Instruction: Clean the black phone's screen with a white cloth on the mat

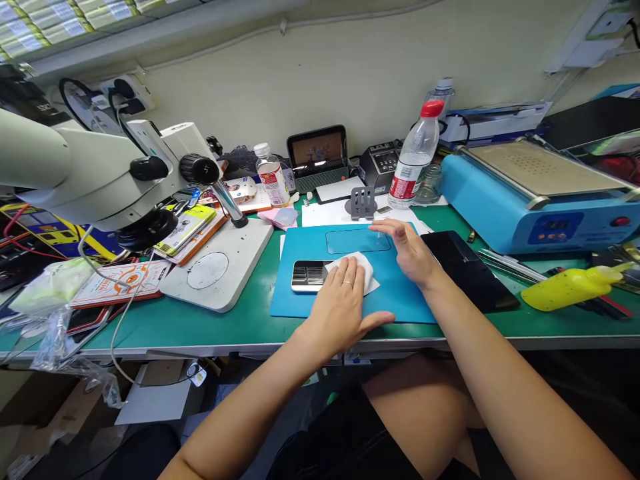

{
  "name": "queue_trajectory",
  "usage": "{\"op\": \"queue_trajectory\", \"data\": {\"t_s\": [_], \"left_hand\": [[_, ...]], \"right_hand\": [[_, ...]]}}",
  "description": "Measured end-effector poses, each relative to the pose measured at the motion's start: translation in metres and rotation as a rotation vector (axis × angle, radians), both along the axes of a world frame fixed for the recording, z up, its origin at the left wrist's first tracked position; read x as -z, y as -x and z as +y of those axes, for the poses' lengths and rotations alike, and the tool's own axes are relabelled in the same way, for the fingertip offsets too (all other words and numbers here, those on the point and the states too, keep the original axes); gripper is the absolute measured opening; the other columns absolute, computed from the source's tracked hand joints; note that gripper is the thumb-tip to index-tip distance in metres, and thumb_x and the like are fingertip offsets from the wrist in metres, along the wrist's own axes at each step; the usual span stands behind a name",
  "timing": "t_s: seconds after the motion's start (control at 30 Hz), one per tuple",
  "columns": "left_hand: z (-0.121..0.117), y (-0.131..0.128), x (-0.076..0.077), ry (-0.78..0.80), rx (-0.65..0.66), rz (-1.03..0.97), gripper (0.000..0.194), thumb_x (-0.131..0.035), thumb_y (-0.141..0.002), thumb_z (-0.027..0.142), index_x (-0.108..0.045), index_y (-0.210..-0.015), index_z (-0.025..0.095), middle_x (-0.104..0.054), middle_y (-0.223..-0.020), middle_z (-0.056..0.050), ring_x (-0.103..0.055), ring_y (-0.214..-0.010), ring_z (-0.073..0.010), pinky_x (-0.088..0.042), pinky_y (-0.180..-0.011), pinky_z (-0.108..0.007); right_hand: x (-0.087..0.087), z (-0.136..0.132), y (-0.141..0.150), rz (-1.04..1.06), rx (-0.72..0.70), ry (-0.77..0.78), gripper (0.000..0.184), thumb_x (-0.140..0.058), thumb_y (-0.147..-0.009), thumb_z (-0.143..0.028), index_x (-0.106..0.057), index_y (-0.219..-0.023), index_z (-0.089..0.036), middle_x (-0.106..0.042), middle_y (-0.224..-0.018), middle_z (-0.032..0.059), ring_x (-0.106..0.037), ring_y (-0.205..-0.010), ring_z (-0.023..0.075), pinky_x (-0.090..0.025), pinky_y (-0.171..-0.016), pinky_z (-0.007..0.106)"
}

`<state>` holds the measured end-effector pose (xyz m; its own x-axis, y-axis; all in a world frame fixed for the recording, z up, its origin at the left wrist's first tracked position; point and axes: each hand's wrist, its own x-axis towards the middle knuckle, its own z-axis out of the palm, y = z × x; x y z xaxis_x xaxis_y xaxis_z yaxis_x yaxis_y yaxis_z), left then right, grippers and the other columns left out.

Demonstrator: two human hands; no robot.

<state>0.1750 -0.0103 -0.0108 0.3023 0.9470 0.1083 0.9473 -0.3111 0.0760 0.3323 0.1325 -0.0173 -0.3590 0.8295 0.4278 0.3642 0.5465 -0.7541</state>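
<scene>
1. The rounded, phone-shaped device with a pale rim and dark glossy face [307, 275] lies flat just left of the left hand's fingers, its right part hidden under cloth and hand.
2. It looks light, stiff and slippery, its face probably glass that would not bear a knock; the pale long edges are the likely place to take hold, clear of the face.
3. The soft, folded white cloth [367, 272] lies beneath the left hand [341, 303], whose fingers are straight and close together, pressing flat; the thumb stands out to the right.
4. The right hand [409, 255] is bare and unclenched, fingers extended, near the right end of the thin, clear, dark-edged rectangular sheet [356, 242]; whether they touch it I cannot tell.
5. The smooth blue rectangular mat [293, 241] lies under all of these.
6. Right of the right fingers is a flat, glossy black panel [467, 273]; further right, a yellow plastic squeeze bottle [563, 289].
7. Well left of the left fingers, the white microscope base [245, 263] stands on the green table [250, 327].
</scene>
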Motion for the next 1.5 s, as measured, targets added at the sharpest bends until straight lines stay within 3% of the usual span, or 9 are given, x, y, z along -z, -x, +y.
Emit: {"op": "queue_trajectory", "data": {"t_s": [0.17,0.4,0.5,0.77,0.87,1.03,1.27,1.37,1.5], "left_hand": [[-0.027,0.040,0.004,-0.006,0.013,0.039,0.104,-0.027,-0.096,0.080,-0.034,-0.157,-0.003,-0.029,-0.167,-0.026,-0.027,-0.158,-0.0370,-0.034,-0.127,-0.051],[-0.043,0.086,0.009,-0.005,-0.124,0.104,0.099,-0.025,-0.099,0.076,-0.031,-0.157,-0.004,-0.029,-0.166,-0.029,-0.030,-0.157,-0.0379,-0.036,-0.125,-0.055],[-0.037,0.078,0.008,-0.012,-0.142,0.100,0.103,-0.026,-0.097,0.078,-0.033,-0.156,-0.006,-0.028,-0.165,-0.031,-0.028,-0.156,-0.0401,-0.035,-0.125,-0.056],[-0.006,0.005,0.001,-0.021,-0.052,0.038,0.117,-0.026,-0.088,0.088,-0.034,-0.156,-0.007,-0.029,-0.165,-0.030,-0.027,-0.157,-0.0404,-0.030,-0.128,-0.050],[-0.003,-0.007,-0.001,-0.038,-0.014,0.032,0.117,-0.026,-0.088,0.088,-0.034,-0.156,-0.007,-0.030,-0.166,-0.029,-0.028,-0.157,-0.0389,-0.028,-0.129,-0.048],[-0.021,0.020,-0.004,-0.002,0.052,0.047,0.111,-0.024,-0.091,0.084,-0.039,-0.155,-0.005,-0.032,-0.166,-0.027,-0.029,-0.157,-0.0363,-0.030,-0.129,-0.047],[-0.050,0.090,0.000,0.055,-0.058,0.079,0.100,-0.021,-0.098,0.077,-0.032,-0.157,-0.004,-0.026,-0.167,-0.028,-0.027,-0.157,-0.0382,-0.036,-0.125,-0.055],[-0.043,0.091,0.000,0.084,-0.068,0.043,0.099,-0.023,-0.098,0.077,-0.032,-0.158,-0.002,-0.025,-0.168,-0.027,-0.023,-0.158,-0.0384,-0.032,-0.126,-0.056],[-0.024,0.063,-0.006,0.081,-0.046,-0.037,0.099,-0.024,-0.099,0.076,-0.031,-0.159,-0.001,-0.027,-0.169,-0.025,-0.023,-0.159,-0.0388,-0.029,-0.128,-0.056]], "right_hand": [[0.000,0.000,-0.001,-0.013,-0.014,0.016,0.091,-0.013,-0.091,-0.085,-0.080,-0.114,-0.028,-0.071,-0.132,0.0111,-0.052,-0.137,0.0340,-0.032,-0.122,0.056],[-0.001,0.001,-0.001,-0.020,-0.019,0.053,0.093,-0.014,-0.087,-0.089,-0.081,-0.113,-0.029,-0.070,-0.135,0.0112,-0.049,-0.140,0.0353,-0.030,-0.123,0.059],[0.000,0.002,-0.001,-0.020,-0.014,0.050,0.093,-0.013,-0.087,-0.089,-0.081,-0.112,-0.029,-0.070,-0.135,0.0111,-0.050,-0.140,0.0349,-0.031,-0.122,0.058],[0.002,0.003,0.000,-0.019,0.007,0.010,0.093,-0.012,-0.088,-0.088,-0.080,-0.111,-0.030,-0.072,-0.131,0.0108,-0.053,-0.137,0.0338,-0.032,-0.122,0.058],[0.001,0.003,0.001,-0.012,0.003,0.005,0.091,-0.013,-0.087,-0.088,-0.081,-0.109,-0.031,-0.073,-0.129,0.0099,-0.054,-0.136,0.0339,-0.032,-0.122,0.058],[0.001,0.003,0.000,0.000,-0.001,0.019,0.093,-0.014,-0.085,-0.090,-0.081,-0.109,-0.030,-0.072,-0.130,0.0103,-0.053,-0.137,0.0354,-0.031,-0.123,0.060],[0.000,0.001,-0.002,0.007,0.005,0.070,0.090,-0.014,-0.089,-0.087,-0.080,-0.112,-0.030,-0.071,-0.132,0.0096,-0.053,-0.137,0.0339,-0.034,-0.122,0.058],[-0.001,-0.001,-0.002,0.003,0.007,0.075,0.088,-0.015,-0.089,-0.087,-0.080,-0.112,-0.032,-0.072,-0.132,0.0083,-0.054,-0.137,0.0336,-0.034,-0.121,0.058],[-0.002,-0.004,0.000,0.000,0.015,0.063,0.087,-0.015,-0.090,-0.086,-0.080,-0.112,-0.033,-0.071,-0.133,0.0074,-0.053,-0.138,0.0343,-0.032,-0.122,0.059]]}}
